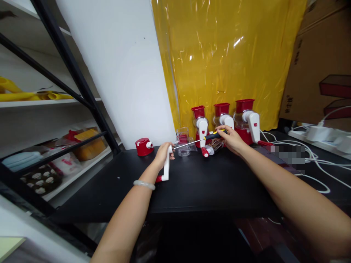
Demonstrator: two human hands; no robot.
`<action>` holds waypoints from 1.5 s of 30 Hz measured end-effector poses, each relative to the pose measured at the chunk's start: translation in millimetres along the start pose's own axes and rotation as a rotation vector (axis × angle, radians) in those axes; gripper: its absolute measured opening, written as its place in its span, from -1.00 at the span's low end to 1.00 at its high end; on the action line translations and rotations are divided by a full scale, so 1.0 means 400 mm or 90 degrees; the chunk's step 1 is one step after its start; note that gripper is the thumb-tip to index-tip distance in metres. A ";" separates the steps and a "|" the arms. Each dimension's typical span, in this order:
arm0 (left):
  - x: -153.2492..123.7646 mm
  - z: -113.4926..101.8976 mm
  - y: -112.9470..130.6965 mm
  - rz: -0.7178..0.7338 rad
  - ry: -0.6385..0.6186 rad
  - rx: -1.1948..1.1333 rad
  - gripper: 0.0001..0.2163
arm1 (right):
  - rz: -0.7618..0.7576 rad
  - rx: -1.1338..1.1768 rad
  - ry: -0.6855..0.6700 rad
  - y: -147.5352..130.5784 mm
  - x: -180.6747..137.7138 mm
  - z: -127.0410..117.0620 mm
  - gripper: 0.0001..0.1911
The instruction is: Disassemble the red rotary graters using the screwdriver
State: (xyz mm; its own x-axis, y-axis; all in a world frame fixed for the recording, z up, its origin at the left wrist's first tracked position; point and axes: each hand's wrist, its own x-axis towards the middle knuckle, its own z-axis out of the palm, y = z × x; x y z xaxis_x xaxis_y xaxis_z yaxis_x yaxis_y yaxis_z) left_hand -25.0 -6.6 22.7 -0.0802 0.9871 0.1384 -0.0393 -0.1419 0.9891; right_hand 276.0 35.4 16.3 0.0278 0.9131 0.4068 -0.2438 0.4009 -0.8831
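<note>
At far left, a shelf (44,103). On the table (197,190), from left to right: loose part (142,147), container (183,149), three graters (222,108) in one row, cables (315,159). Before the middle one, a drum (215,147). Behind the graters, a sheet (233,54); rightward, a box (309,69). In left hand (162,155), handle (166,167); in right hand (230,138), screwdriver (210,136).

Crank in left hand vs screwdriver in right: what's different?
The crank is white with a red end; the screwdriver has a black-and-yellow handle and a metal shaft. The crank is angled, the screwdriver straight. The crank stands near upright, the screwdriver closer to level. Both are hand-held.
</note>
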 end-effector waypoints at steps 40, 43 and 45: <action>-0.002 0.007 0.008 0.060 0.030 -0.018 -0.83 | 0.037 0.014 -0.013 -0.009 0.000 0.000 -0.60; -0.002 0.006 0.010 0.017 0.042 -0.036 -0.83 | 0.049 0.046 -0.036 -0.015 -0.008 -0.001 -0.60; -0.002 0.007 0.011 -0.020 0.052 -0.052 -0.83 | 0.055 0.048 -0.055 -0.017 -0.012 -0.003 -0.60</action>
State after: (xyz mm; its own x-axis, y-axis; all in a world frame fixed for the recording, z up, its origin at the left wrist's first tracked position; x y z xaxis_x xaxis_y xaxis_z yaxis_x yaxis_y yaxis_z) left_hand -22.4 -7.9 26.9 -0.1587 0.9823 0.0994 -0.1240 -0.1197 0.9850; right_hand 278.6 28.3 20.2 -0.0796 0.9327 0.3516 -0.3137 0.3114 -0.8970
